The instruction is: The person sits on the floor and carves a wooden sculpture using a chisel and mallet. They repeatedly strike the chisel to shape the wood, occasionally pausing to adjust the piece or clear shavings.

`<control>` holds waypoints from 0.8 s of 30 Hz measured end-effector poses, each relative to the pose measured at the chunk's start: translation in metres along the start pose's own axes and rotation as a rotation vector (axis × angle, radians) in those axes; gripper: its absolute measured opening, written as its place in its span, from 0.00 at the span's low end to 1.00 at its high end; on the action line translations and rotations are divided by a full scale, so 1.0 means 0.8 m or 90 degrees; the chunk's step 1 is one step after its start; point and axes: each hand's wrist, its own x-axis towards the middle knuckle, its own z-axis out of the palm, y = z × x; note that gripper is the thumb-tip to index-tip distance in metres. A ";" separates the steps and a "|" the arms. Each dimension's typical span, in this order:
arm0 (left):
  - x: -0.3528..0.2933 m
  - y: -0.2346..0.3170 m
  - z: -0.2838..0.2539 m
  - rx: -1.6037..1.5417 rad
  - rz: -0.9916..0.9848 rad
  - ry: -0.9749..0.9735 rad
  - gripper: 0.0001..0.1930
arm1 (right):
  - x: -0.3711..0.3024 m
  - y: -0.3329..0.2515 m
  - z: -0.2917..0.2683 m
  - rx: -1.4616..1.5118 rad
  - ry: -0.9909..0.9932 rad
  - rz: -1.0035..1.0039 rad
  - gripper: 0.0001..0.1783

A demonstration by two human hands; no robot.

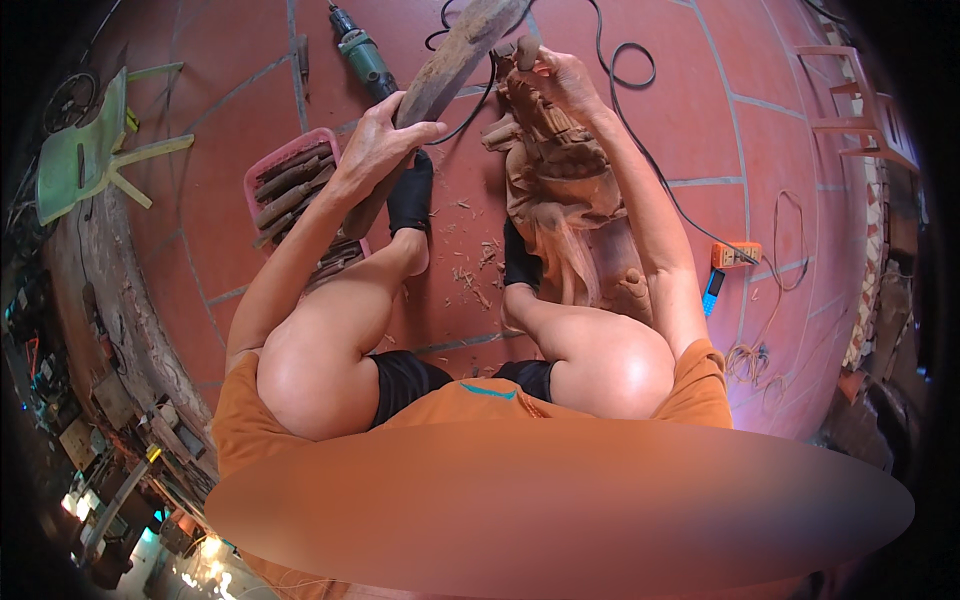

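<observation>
Across the red tiled floor (700, 110), right of centre and just right of the right foot, rests a carved brown wooden figure (555, 230); it could rock or skid on the tiles if pushed off-centre, since its shaped underside may not sit firmly. Its long axis runs near to far, tilted a little, with the narrower end pointing far and slightly left, and the broader end near and right. Next in size, a thick wooden bar (450, 70) slants from far right to near left, its far end raised close to the figure's narrow end; carried in one hand and probably heavy, it could twist or slip, chipping the carving or striking the fingers beside it. Left of it, a pink basket (290, 144) holds dark tools, near enough to the bar's lower end to be knocked. Beyond lies a green power tool (366, 62). Of the hands, the left hand (380, 140) is wrapped around the bar, thumb across its right side, while the right hand (570, 85) pinches a small brown piece (527, 52) at the figure's far end; whether that is separate from the carving, I cannot tell.
</observation>
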 end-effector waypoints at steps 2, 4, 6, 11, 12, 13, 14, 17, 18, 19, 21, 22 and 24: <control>0.002 -0.005 -0.002 0.008 -0.002 -0.004 0.26 | 0.001 -0.008 -0.002 -0.052 -0.028 -0.016 0.16; 0.003 -0.009 -0.003 -0.006 0.009 -0.010 0.25 | 0.001 -0.017 -0.005 -0.075 -0.033 -0.089 0.15; 0.003 -0.010 -0.004 -0.041 0.062 -0.004 0.23 | 0.002 -0.027 -0.005 -0.024 -0.038 -0.099 0.14; -0.001 -0.004 -0.007 -0.032 0.007 -0.010 0.23 | 0.005 -0.039 -0.002 -0.160 -0.091 -0.089 0.22; -0.003 -0.001 -0.008 -0.028 0.010 -0.005 0.23 | 0.005 -0.039 -0.002 -0.139 -0.081 -0.110 0.22; -0.003 0.003 -0.010 -0.032 0.017 -0.006 0.23 | 0.005 -0.039 -0.001 -0.144 -0.086 -0.105 0.22; -0.005 0.007 -0.012 -0.036 0.021 -0.008 0.22 | 0.005 -0.038 -0.001 -0.118 -0.074 -0.106 0.21; -0.013 0.025 -0.021 -0.047 0.048 0.000 0.21 | -0.002 -0.039 -0.003 -0.090 -0.050 -0.086 0.17; -0.014 0.033 -0.026 -0.051 0.063 0.007 0.21 | -0.004 -0.040 -0.005 -0.085 -0.046 -0.078 0.16; -0.016 0.042 -0.033 -0.045 0.067 0.014 0.21 | -0.005 -0.042 -0.007 -0.081 -0.042 -0.070 0.15; -0.018 0.066 -0.049 -0.032 0.078 0.028 0.22 | -0.005 -0.045 -0.010 -0.075 -0.022 -0.060 0.14; -0.017 0.081 -0.055 -0.027 0.129 0.062 0.19 | -0.005 -0.046 -0.010 -0.071 -0.013 -0.055 0.13; -0.019 0.113 -0.074 -0.036 0.193 0.062 0.16 | -0.001 -0.044 -0.011 -0.085 -0.005 -0.064 0.14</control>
